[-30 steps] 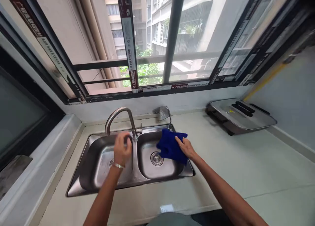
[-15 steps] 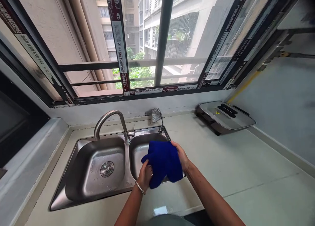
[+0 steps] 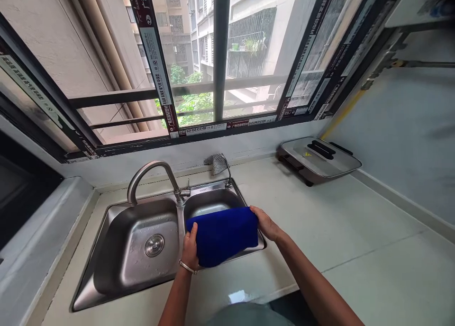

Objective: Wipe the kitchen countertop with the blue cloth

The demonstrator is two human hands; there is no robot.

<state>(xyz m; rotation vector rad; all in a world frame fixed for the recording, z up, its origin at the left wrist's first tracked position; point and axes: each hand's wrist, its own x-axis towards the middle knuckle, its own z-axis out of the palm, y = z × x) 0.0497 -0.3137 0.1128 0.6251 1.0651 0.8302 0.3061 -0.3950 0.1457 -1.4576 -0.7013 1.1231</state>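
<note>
1. Blue cloth (image 3: 225,236): held out between left hand (image 3: 191,250) and right hand (image 3: 266,224), above the right basin (image 3: 209,205) of the sink (image 3: 83,295), covering part of the sink's near rim.
2. Could drop into the sink's right basin if pinched too lightly at either end.
3. Could sag or crease mid-span on bringing both ends too close together.
4. Could pick up water by straying over the sink's wet-looking left basin (image 3: 142,226), or catch on the faucet (image 3: 170,176) at the sink's back edge with a wide swing.
5. Left grip: closed on the cloth's left end, with thumb across the upper face.
6. Right grip: clamped at the far right corner, probably with fingers tucked behind, though hard to tell.
</note>
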